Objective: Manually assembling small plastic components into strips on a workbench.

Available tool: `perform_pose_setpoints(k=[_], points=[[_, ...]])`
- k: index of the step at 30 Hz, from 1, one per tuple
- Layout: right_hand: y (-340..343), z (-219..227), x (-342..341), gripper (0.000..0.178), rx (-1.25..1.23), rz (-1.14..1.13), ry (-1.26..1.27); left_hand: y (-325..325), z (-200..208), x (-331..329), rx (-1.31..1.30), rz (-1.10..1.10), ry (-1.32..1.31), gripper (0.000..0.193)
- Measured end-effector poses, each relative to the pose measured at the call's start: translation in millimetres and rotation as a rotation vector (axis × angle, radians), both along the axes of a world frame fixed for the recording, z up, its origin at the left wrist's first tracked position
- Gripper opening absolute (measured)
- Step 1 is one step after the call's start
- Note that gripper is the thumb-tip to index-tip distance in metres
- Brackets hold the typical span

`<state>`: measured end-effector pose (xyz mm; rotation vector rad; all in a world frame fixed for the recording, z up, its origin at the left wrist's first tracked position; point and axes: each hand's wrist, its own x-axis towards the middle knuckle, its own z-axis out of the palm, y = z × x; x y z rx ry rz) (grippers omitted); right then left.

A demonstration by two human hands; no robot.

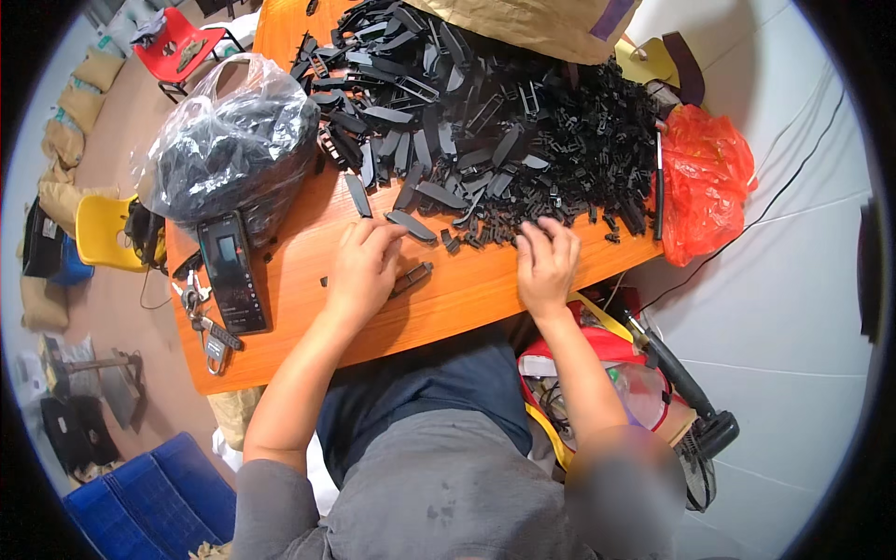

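My left hand [362, 271] is bent over the wood-coloured table, its fingers close together and the grip partly hidden. Just beyond its fingertips lies a long dark grey plastic piece [412, 227]. Beside the thumb side is a black plastic part with a slotted frame [411, 279]; whether the hand touches it I cannot tell. At the near edge of the heap, my right hand [549, 263] has its fingers bent and somewhat apart, close to small black plastic clips [485, 229]. The heap of black plastic parts [448, 121] mixes long curved pieces on the left with small clips on the right.
A clear plastic bag of dark parts [233, 140], a phone [231, 271] and keys with a padlock [213, 341] lie at the left. A brown sack [532, 23] overhangs the heap. Right of it hangs a red plastic bag [705, 182]. Chairs stand farther left.
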<state>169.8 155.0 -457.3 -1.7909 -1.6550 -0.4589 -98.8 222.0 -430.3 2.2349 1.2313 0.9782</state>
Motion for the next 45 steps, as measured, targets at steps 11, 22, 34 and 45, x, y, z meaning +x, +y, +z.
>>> perform_pose_setpoints(k=[11,22,34,45], points=[[19,10,-39,0.019,-0.296,0.3,0.02,-58,-14,-16,-0.099,-0.131,0.17,0.039],[21,13,-43,0.015,-0.245,0.33,0.009,-58,-22,-22,-0.074,-0.146,0.06,0.034],[15,25,-57,0.017,-0.229,0.392,0.116,-59,-19,-22,-0.071,-0.132,0.035,0.03],[8,1,-46,0.013,-0.287,0.336,0.355,-60,-21,-21,-0.071,-0.116,0.042,0.029]])
